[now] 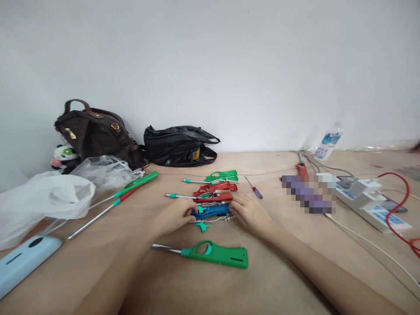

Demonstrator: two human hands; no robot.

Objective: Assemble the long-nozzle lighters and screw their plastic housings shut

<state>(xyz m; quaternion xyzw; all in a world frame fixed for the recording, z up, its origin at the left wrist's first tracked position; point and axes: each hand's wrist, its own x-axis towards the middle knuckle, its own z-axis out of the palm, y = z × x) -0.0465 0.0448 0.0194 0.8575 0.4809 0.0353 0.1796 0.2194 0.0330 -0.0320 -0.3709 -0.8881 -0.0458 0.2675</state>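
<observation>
My left hand (pixel 180 213) has its fingers closed at the left end of a blue lighter casing (pixel 211 212). At the casing's right end is my right hand (pixel 247 212), fingers bent together against it. Beyond the blue casing lie red lighter parts (pixel 215 197) and green casing halves (pixel 226 176), with metal tubes pointing left. A teal trigger piece (pixel 202 226) and thin wires lie just in front of the blue casing. Nearest me is a whole green lighter (pixel 223 255). A small screwdriver (pixel 254 189) lies to the right of the casings.
At the left are two long lighters (pixel 136 183), plastic bags (pixel 75 188), a light blue case (pixel 29 258) and a brown backpack (pixel 95 133). A black bag (pixel 173 146) sits by the wall. Rightward are a power strip (pixel 374 212), cables and a tilted bottle (pixel 329 142).
</observation>
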